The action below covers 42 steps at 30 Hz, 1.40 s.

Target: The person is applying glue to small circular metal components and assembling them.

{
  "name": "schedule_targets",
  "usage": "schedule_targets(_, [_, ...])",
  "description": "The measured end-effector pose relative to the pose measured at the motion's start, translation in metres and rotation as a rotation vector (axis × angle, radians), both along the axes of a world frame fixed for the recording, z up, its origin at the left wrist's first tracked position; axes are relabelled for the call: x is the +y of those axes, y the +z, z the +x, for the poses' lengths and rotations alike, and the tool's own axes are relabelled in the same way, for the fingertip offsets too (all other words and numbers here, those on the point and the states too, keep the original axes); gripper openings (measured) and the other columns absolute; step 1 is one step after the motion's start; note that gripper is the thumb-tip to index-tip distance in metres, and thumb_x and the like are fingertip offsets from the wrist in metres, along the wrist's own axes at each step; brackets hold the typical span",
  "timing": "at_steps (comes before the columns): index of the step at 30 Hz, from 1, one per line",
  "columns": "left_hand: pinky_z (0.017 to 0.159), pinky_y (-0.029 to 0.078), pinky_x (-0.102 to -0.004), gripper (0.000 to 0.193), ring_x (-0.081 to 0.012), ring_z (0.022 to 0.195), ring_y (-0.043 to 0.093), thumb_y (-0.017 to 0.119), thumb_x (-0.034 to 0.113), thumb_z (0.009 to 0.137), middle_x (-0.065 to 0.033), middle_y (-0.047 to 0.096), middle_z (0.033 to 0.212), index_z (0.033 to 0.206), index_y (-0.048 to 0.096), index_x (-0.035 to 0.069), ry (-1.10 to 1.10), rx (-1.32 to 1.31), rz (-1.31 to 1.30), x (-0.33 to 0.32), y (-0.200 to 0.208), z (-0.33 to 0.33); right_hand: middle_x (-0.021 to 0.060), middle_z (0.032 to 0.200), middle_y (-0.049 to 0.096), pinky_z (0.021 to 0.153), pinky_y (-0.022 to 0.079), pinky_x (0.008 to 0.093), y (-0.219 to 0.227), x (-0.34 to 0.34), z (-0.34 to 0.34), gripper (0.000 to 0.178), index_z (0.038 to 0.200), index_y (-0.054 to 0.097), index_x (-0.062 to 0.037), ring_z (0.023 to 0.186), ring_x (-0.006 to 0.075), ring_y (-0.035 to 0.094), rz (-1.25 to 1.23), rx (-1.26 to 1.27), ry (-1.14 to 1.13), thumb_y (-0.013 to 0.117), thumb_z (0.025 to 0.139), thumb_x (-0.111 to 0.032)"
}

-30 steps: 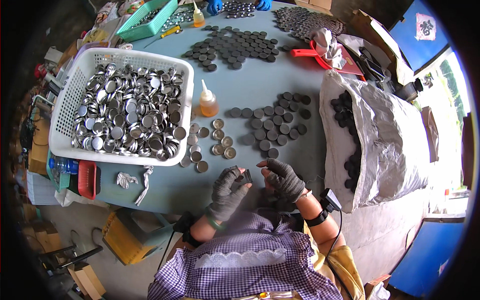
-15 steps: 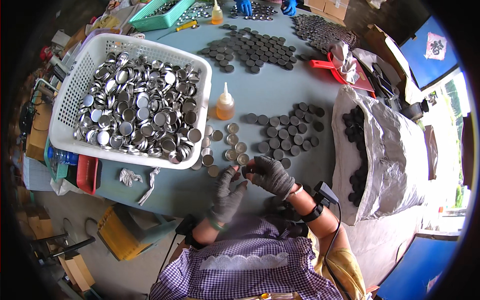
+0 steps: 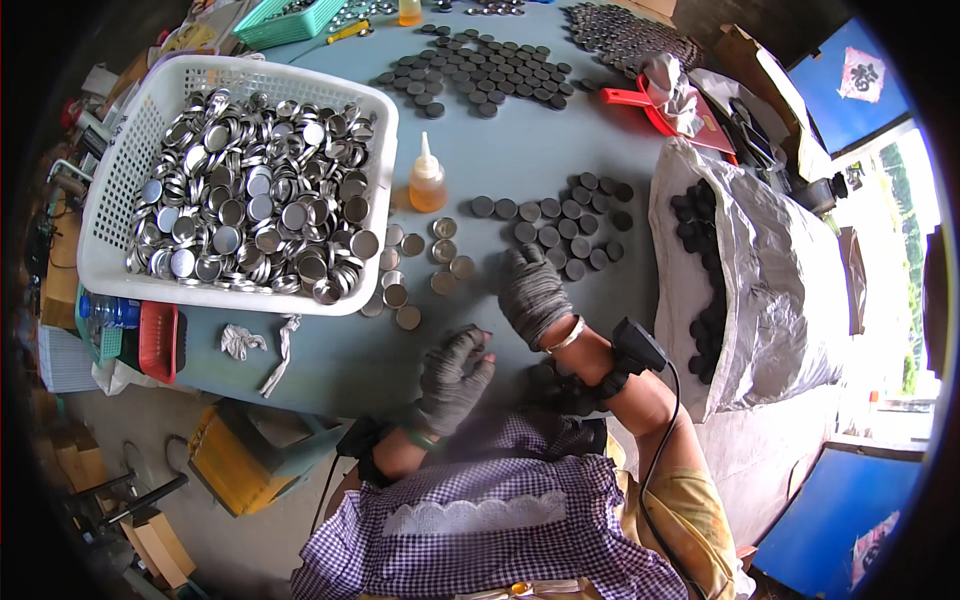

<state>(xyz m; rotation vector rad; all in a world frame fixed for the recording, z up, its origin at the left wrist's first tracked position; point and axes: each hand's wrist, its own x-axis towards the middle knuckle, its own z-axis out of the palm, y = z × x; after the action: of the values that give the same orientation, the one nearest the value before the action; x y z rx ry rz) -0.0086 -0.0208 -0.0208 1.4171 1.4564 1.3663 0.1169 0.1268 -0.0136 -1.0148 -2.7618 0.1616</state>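
My left hand (image 3: 456,382), in a grey fabric glove, is raised near the table's front edge. Its fingers are curled toward the thumb; what they hold is hidden. My right hand (image 3: 535,295), gloved alike, reaches forward with its fingers together and bent down at a group of dark grey discs (image 3: 549,236). It covers part of that group, and what lies under its fingertips cannot be seen. Left of it, several shallow round metal caps (image 3: 444,251) lie in loose columns. A squeeze bottle of amber liquid (image 3: 427,188) stands beyond them.
A white basket (image 3: 235,298) heaped with metal caps fills the left side. Farther back lies a larger group of dark discs (image 3: 490,68). On the right are a white sack (image 3: 770,300) of dark pieces and a red dustpan (image 3: 625,97). A crumpled white cloth (image 3: 241,342) lies front left.
My right hand has moved away from my left, forward to the dark discs. The nearest metal cap of the right column is gone from its place. The whole view has shifted slightly.
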Motion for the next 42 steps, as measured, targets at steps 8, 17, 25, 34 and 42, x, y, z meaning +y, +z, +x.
schedule_targets(8, [0.093, 0.047, -0.0414, 0.041, -0.03, 0.109, 0.058, 0.069, 0.023, 0.076, -0.0128, 0.06, 0.114, 0.114, 0.061, 0.009, -0.401, 0.646, -0.116, 0.011, -0.004, 0.054, 0.0152, 0.098, 0.059, 0.079, 0.048, 0.0447, 0.079, -0.03, 0.05, 0.031, 0.102, 0.059, -0.0029, 0.091, 0.0364, 0.056, 0.093, 0.458, -0.091, 0.066, 0.072, -0.009])
schedule_targets(17, [0.089, 0.048, -0.0395, 0.035, -0.0309, 0.103, 0.06, 0.063, 0.023, 0.078, -0.0136, 0.059, 0.109, 0.109, 0.059, 0.006, -0.503, 0.858, -0.424, 0.03, 0.019, 0.082, 0.015, 0.086, 0.06, 0.07, 0.048, 0.0425, 0.062, -0.057, 0.084, 0.03, 0.1, 0.063, -0.0017, 0.08, 0.035, 0.058, -0.076, 0.615, -0.176, 0.069, 0.071, -0.003])
schedule_targets(25, [0.082, 0.049, -0.0432, 0.031, -0.0317, 0.093, 0.057, 0.07, 0.006, 0.066, -0.0079, 0.06, 0.09, 0.095, 0.058, 0.008, -0.103, 0.504, 0.063, 0.018, 0.0, 0.025, 0.0154, 0.088, 0.062, 0.071, 0.049, 0.0435, 0.05, -0.065, 0.088, 0.029, 0.099, 0.062, -0.0014, 0.081, 0.0357, 0.058, -0.212, 0.628, -0.225, 0.068, 0.07, -0.005])
schedule_targets(34, [0.083, 0.052, -0.0412, 0.043, -0.0305, 0.093, 0.061, 0.074, 0.007, 0.065, -0.012, 0.061, 0.101, 0.107, 0.063, 0.004, -0.065, 0.696, -0.114, 0.002, 0.014, 0.006, 0.0146, 0.084, 0.06, 0.069, 0.049, 0.0417, 0.038, -0.07, 0.075, 0.026, 0.1, 0.062, -0.0017, 0.078, 0.0333, 0.059, -0.34, 0.628, -0.197, 0.067, 0.074, -0.004])
schedule_targets(42, [0.082, 0.053, -0.0344, 0.045, -0.0274, 0.092, 0.064, 0.073, -0.003, 0.066, -0.0123, 0.061, 0.103, 0.11, 0.062, 0.002, -0.056, 0.103, 0.009, 0.003, 0.01, 0.012, 0.0065, 0.117, 0.062, 0.081, 0.048, 0.0286, 0.003, -0.075, 0.074, 0.041, 0.13, 0.049, -0.0031, 0.087, 0.0085, 0.054, -1.063, 0.958, -0.258, 0.058, 0.092, -0.015])
